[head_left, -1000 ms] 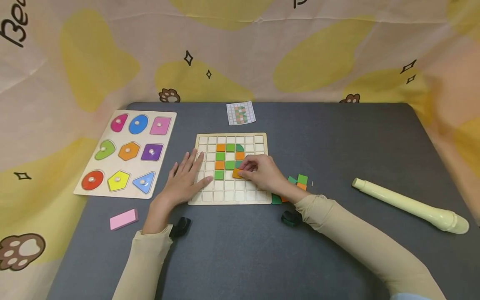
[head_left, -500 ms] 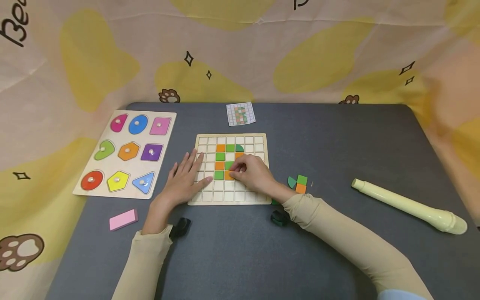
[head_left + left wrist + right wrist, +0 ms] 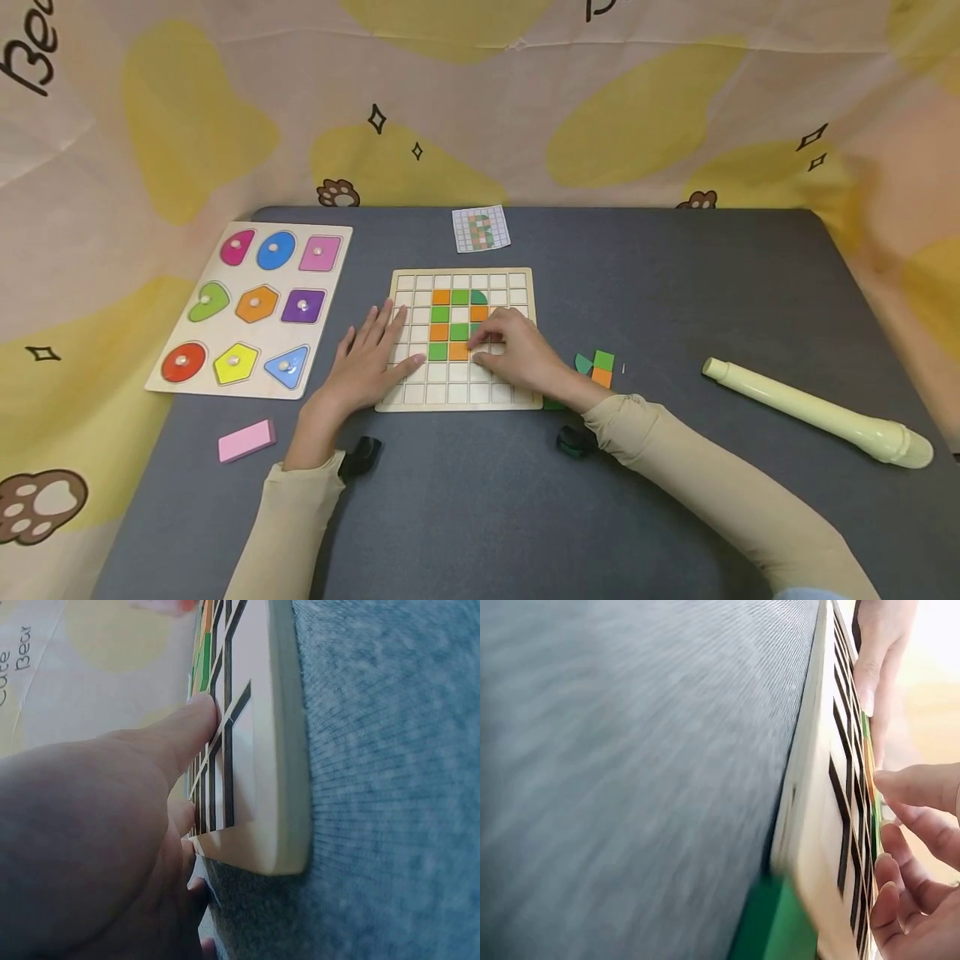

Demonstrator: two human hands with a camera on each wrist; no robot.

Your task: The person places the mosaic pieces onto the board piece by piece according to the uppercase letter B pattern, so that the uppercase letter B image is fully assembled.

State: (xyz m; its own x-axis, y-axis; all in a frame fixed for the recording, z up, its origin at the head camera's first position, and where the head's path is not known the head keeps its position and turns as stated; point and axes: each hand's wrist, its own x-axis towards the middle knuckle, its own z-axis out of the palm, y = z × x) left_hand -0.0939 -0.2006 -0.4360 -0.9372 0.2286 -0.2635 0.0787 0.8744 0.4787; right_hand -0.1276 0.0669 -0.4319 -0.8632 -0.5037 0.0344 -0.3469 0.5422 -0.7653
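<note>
A wooden grid board (image 3: pixel 420 401) lies in the middle of the table, with orange and green tiles in several of its cells. My left hand (image 3: pixel 365 360) rests spread on the board's left side, its thumb (image 3: pixel 196 712) over the grid in the left wrist view. Over the right half is my right hand (image 3: pixel 517 350), with loosely bent fingers and nothing visible between thumb and index finger. Those fingertips are right at the edge of an orange tile (image 3: pixel 457 352), which sits in the lowest filled row. The right hand partly covers a dark green tile (image 3: pixel 475 328).
Loose tiles (image 3: pixel 602 367) lie right of the board, and a green one (image 3: pixel 772 922) is by its corner. A pattern card (image 3: pixel 482 229) lies behind it. Left stand a shape puzzle (image 3: pixel 247 333) and a pink block (image 3: pixel 247 440); a pale yellow tube (image 3: pixel 817 410) lies right.
My right hand moved left with the orange tile, put it into a cell beside the green one, then let go and shifted slightly right. The left hand stayed put.
</note>
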